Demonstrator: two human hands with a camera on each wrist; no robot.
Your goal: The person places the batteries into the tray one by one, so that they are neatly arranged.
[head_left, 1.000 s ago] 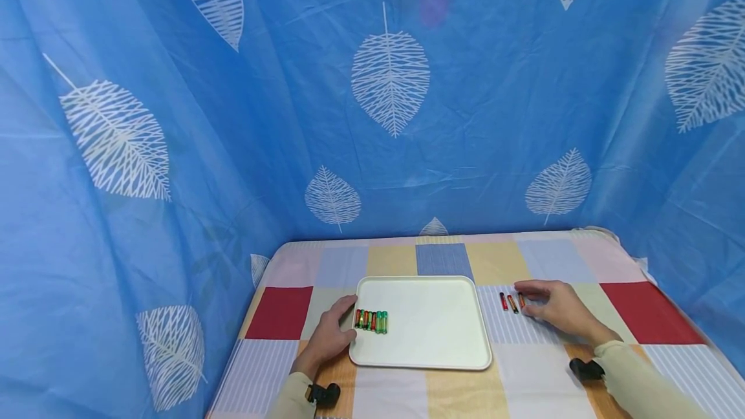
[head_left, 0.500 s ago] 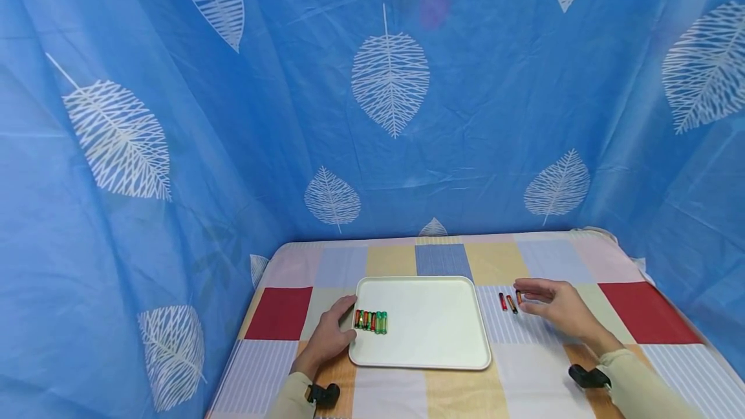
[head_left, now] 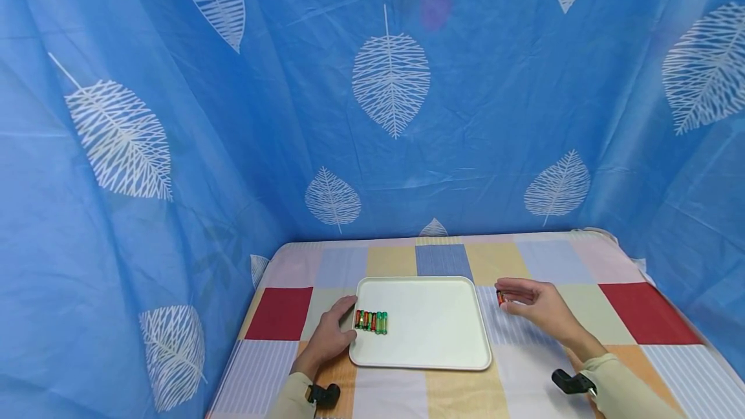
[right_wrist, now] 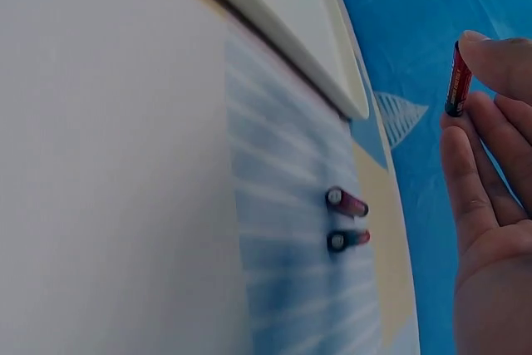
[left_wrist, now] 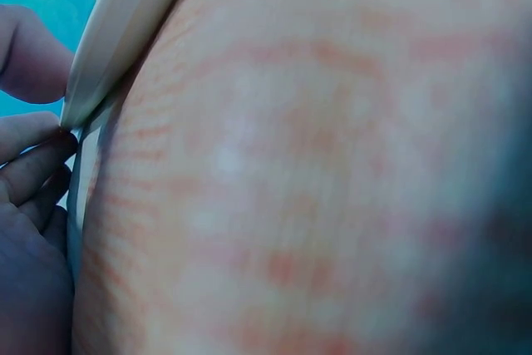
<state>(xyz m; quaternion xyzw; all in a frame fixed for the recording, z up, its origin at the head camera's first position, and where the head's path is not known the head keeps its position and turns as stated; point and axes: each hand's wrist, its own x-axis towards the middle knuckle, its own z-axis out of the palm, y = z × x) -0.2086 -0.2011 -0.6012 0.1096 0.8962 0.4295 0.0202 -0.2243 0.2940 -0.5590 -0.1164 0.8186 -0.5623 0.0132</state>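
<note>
Between the thumb and fingers of my right hand point(head_left: 541, 306) is a small red and black battery point(right_wrist: 458, 81), lifted off the cloth. Two more batteries point(right_wrist: 347, 203) lie below it in the right wrist view; in the head view the hand hides them. My left hand point(head_left: 328, 335) rests at the left edge of a white rectangular tray point(head_left: 431, 322), thumb and fingertips touching the rim and spread apart. Inside the tray, near that hand, several red and green batteries point(head_left: 372, 322) lie side by side in a row.
A patchwork cloth point(head_left: 396, 386) covers the table. Blue curtains point(head_left: 454, 115) with white leaf prints hang behind it and at both sides. Each wrist carries a small black camera point(head_left: 323, 395).
My right hand has picked up the rightmost of three batteries from the cloth and moved left with it, toward the tray. The left hand and the tray have stayed put.
</note>
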